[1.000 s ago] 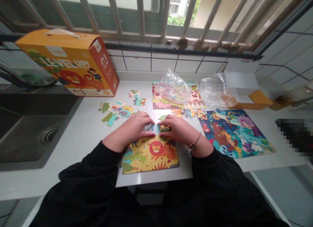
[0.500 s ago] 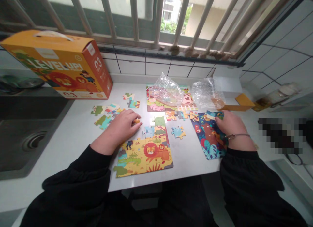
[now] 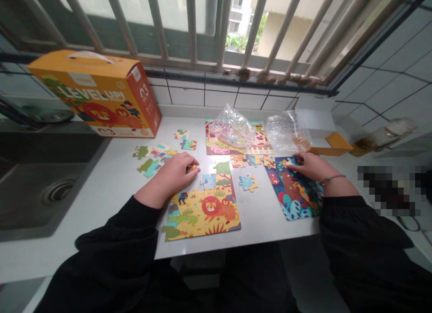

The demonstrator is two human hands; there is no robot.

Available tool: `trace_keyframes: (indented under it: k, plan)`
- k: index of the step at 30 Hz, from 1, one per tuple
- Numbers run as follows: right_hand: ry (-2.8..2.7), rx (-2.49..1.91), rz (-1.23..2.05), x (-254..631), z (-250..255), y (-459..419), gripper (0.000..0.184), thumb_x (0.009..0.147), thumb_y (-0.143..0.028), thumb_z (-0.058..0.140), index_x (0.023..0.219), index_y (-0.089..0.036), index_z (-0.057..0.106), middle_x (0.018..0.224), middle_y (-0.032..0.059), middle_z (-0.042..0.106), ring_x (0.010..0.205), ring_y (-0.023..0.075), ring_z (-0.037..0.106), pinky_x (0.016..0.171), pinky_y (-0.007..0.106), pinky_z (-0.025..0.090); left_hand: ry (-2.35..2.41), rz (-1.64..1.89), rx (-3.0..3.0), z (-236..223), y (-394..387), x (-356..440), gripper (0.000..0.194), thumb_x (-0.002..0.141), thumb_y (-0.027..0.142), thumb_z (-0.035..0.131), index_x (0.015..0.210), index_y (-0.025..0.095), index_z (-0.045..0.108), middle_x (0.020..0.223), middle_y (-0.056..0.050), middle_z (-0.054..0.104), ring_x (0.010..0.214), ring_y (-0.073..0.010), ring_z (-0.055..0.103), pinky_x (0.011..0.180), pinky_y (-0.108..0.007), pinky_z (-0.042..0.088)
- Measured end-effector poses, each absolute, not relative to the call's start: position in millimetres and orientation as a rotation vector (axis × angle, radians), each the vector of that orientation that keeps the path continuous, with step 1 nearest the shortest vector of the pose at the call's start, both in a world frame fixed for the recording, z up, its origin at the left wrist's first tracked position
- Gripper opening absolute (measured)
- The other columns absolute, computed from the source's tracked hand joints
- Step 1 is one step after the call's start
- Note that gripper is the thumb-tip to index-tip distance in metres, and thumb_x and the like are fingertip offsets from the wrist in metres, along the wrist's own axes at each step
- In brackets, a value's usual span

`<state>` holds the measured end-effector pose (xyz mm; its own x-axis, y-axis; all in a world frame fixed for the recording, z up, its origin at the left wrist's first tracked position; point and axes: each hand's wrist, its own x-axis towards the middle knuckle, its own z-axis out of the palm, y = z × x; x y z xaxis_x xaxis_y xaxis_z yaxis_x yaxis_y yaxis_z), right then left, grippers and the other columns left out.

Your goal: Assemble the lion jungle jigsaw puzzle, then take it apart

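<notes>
As the white counter (image 3: 114, 200) runs left to right beneath a barred window (image 3: 189, 29), a steel sink (image 3: 50, 182) occupies the far left, with its drain visible. An orange cardboard box (image 3: 94, 97) printed "LEVEL UP!" stands at the back of the counter, just beyond the sink. In front of the box and to its right lies a scattered group of loose puzzle pieces (image 3: 151, 158).

The left hand (image 3: 172, 173) rests on the counter beside these pieces, its fingers curled and pinching a small orange puzzle piece (image 3: 192, 167) near the thumb. Directly below that hand lies a lion puzzle (image 3: 202, 214), its lower part joined and its upper edge unfinished, with several pieces fitted above the lion. A lone blue puzzle piece (image 3: 248, 182) sits just to its right, apart from it.

At the back, a clear plastic bag (image 3: 232, 128) lies on a farm animal puzzle (image 3: 216, 146), and a further row of loose pieces (image 3: 246, 160) lies along that puzzle's front edge. Bubble wrap (image 3: 286, 131) sits to the right of the bag.

The right hand (image 3: 310, 167) lies over the top of a jungle animal puzzle (image 3: 293, 196), with its fingers extended toward a piece at the puzzle's upper edge. Whether those fingers grip the piece, I cannot tell. A thin bracelet (image 3: 332, 179) circles the wrist, above a black sleeve (image 3: 357, 241).
</notes>
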<state>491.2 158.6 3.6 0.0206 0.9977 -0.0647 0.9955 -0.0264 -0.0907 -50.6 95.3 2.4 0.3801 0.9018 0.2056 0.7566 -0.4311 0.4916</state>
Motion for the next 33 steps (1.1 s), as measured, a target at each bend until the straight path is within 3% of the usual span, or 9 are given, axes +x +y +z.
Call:
trace_keyframes:
  k: [4,7,10,14,16,19,22,26,33]
  plan:
    - [-2.145,-2.225,0.193,486.7,12.2,158.0,0.040,0.082,-0.048,0.091,0.108,-0.019,0.083,0.106,0.0155,0.084,0.093,0.0308,0.077,0.078,0.038,0.054,1.457,0.639,2.334,3.4,94.1,-49.7,0.015,0.102,0.035,0.069,0.103,0.022,0.078,0.108,-0.012,0.077,0.105,-0.0306,0.070,0.099,-0.050,0.058]
    - [-2.092,-2.161,0.098,476.9,24.8,146.8,0.024,0.087,-0.044,0.084,0.091,-0.022,0.078,0.099,0.0144,0.083,0.089,0.0303,0.075,0.077,0.039,0.052,1.445,0.658,2.336,5.2,92.6,-48.7,0.013,0.103,0.034,0.070,0.103,0.023,0.077,0.108,-0.011,0.077,0.105,-0.0300,0.070,0.100,-0.050,0.057]
    - [-1.940,-2.101,0.094,454.9,40.7,131.0,0.024,0.093,-0.046,0.077,0.083,-0.025,0.074,0.085,0.0102,0.079,0.080,0.0282,0.072,0.073,0.039,0.049,1.434,0.685,2.334,8.2,91.5,-47.3,0.013,0.104,0.034,0.069,0.103,0.023,0.077,0.110,-0.011,0.078,0.106,-0.0296,0.070,0.102,-0.050,0.057]
    - [-1.647,-1.821,0.507,395.6,48.8,114.9,0.045,0.088,-0.069,0.081,0.090,-0.024,0.073,0.076,0.0051,0.073,0.064,0.0211,0.064,0.060,0.035,0.046,1.405,0.720,2.293,16.1,88.0,-43.9,0.013,0.104,0.034,0.070,0.103,0.024,0.077,0.110,-0.009,0.080,0.108,-0.0296,0.071,0.104,-0.050,0.057]
    - [-1.494,-1.573,0.876,355.9,44.0,111.2,0.054,0.080,-0.073,0.088,0.092,-0.025,0.068,0.077,0.0030,0.072,0.068,0.0203,0.069,0.062,0.033,0.054,1.386,0.746,2.219,21.0,84.3,-41.1,0.016,0.105,0.038,0.070,0.105,0.024,0.078,0.111,-0.008,0.082,0.106,-0.0283,0.073,0.101,-0.048,0.058]
    - [-1.345,-1.332,1.247,295.7,32.7,108.1,0.064,0.071,-0.069,0.099,0.098,-0.026,0.060,0.085,0.0004,0.073,0.077,0.0208,0.078,0.069,0.034,0.065,1.372,0.783,2.047,24.7,79.4,-36.9,0.025,0.107,0.045,0.071,0.117,0.024,0.079,0.110,-0.007,0.083,0.095,-0.0246,0.074,0.089,-0.043,0.059]
    - [-1.306,-1.179,1.452,247.0,23.6,105.3,0.070,0.076,-0.058,0.099,0.126,-0.028,0.060,0.104,0.0023,0.078,0.085,0.0203,0.082,0.077,0.037,0.071,1.327,0.834,1.874,20.1,79.8,-35.4,0.037,0.109,0.050,0.068,0.133,0.023,0.075,0.106,-0.007,0.084,0.089,-0.0232,0.075,0.079,-0.039,0.058]
    - [-1.400,-1.152,1.533,212.0,12.8,104.7,0.071,0.088,-0.052,0.090,0.147,-0.029,0.059,0.114,0.0042,0.077,0.087,0.0200,0.084,0.077,0.037,0.073,1.308,0.900,1.742,7.6,86.4,-37.3,0.039,0.104,0.050,0.076,0.131,0.022,0.073,0.100,-0.006,0.084,0.086,-0.0223,0.076,0.075,-0.036,0.057]
    - [-1.623,-1.254,1.259,207.9,-10.1,112.0,0.038,0.102,-0.042,0.077,0.133,-0.024,0.066,0.090,0.0007,0.078,0.069,0.0175,0.079,0.058,0.027,0.057,1.389,0.885,1.753,0.0,91.7,-37.1,0.030,0.101,0.042,0.078,0.122,0.022,0.073,0.090,-0.002,0.081,0.080,-0.0211,0.074,0.075,-0.036,0.056]
